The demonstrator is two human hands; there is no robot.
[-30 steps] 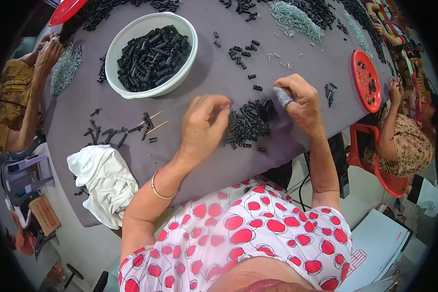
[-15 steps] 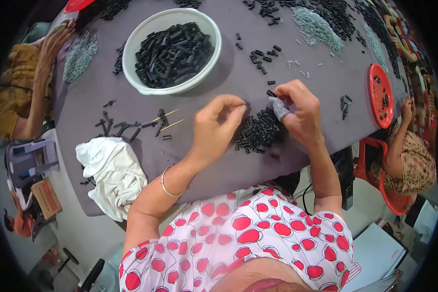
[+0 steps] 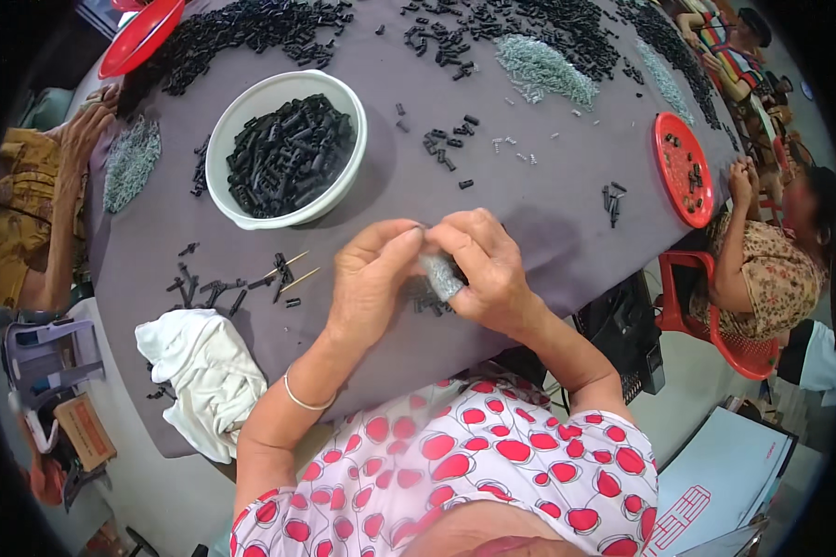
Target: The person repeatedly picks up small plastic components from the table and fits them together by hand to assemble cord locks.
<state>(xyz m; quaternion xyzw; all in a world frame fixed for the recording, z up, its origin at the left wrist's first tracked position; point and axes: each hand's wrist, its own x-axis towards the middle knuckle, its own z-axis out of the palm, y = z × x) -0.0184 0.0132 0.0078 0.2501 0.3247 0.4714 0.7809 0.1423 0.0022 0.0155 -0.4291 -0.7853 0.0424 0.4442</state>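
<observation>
My left hand (image 3: pixel 373 278) and my right hand (image 3: pixel 485 269) meet fingertip to fingertip over the table. The right thumb wears a grey wrapping (image 3: pixel 443 277). Both hands are closed in a pinch; only a dark bit shows where the fingertips touch, apparently the small black tubular piece the right hand had. What the left fingers pinch is hidden. Beneath the hands lies a heap of small black tubular pieces (image 3: pixel 425 303), mostly covered by them. A pale bowl (image 3: pixel 216 176) of larger black tubular parts stands beyond the left hand.
Left of my arm lie a white cloth (image 3: pixel 200 367), black parts (image 3: pixel 223 290) and thin wooden sticks (image 3: pixel 301 290). Small springs (image 3: pixel 543 72) and black pieces (image 3: pixel 450 139) lie farther off. A red plate (image 3: pixel 669 176) sits at right. Other people sit at both sides.
My right hand has moved left to meet the left hand, bringing the small black piece between the fingertips. The view has shifted, so the table things appear farther left.
</observation>
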